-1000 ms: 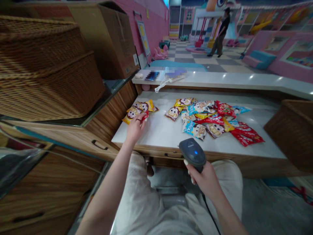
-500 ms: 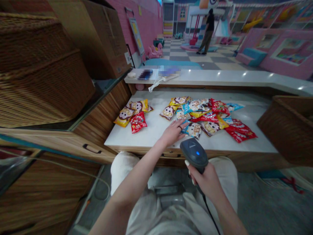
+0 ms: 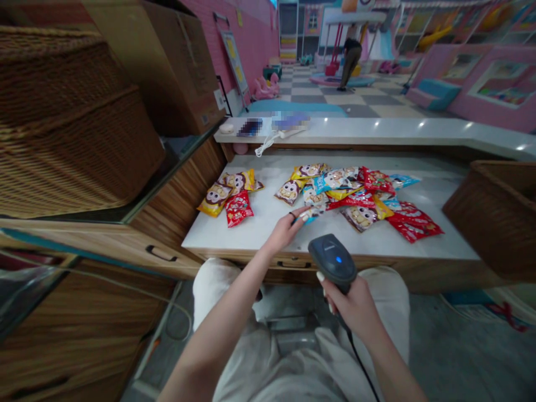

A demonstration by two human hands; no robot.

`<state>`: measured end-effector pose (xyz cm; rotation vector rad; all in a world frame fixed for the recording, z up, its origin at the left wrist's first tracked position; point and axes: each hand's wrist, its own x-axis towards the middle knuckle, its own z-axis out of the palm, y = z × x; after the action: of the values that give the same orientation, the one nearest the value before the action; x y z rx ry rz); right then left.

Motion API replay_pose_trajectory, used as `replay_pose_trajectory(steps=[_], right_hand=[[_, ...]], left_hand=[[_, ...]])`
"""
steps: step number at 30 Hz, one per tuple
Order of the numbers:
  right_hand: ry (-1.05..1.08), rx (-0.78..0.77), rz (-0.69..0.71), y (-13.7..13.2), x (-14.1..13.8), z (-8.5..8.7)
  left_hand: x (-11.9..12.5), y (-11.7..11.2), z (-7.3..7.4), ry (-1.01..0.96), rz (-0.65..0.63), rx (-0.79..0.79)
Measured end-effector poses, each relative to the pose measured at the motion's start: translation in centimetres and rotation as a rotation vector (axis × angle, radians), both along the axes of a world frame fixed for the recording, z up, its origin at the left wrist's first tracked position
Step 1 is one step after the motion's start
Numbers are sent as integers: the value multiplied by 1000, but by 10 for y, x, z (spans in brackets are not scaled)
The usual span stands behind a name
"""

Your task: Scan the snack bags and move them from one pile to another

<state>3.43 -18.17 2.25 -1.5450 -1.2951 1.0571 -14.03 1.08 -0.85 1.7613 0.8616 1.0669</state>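
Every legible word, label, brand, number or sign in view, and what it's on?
None legible.
Glossy red, yellow and blue snack bags: print too small and blurred.
Dark grey plastic handheld scanner: pale marking on top, too small.
Large brown cardboard box: white label, too small.
Upright pale board with yellow sheets: any writing too blurred.

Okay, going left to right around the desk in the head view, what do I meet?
Large wickerwork, leftmost red packet, left hand, scanner, rightmost red packet, brown basket.
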Motion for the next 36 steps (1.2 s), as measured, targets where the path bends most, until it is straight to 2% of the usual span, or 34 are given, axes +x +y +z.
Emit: replay_pose_trajectory(steps=[4, 6, 8, 12, 19, 25, 36], right_hand=[[-25, 37, 2, 3, -8, 3], [-47, 40, 3, 5, -13, 4], [-60, 39, 4, 7, -18, 5], [-67, 56, 17, 14, -24, 5], [-94, 75, 5, 22, -25, 11], [-88, 70, 16, 21, -25, 13], [-93, 74, -8, 18, -25, 10]], left_hand=[[-23, -11, 1, -468, 304, -493], [-30, -12, 1, -615, 363, -680], [-34, -12, 2, -690, 365, -771], [-35, -11, 4, -749, 322, -790], [-32, -20, 5, -703, 259, -684], [-32, -23, 5, -701, 297, -677], [-33, -23, 5, -688, 290, -687]])
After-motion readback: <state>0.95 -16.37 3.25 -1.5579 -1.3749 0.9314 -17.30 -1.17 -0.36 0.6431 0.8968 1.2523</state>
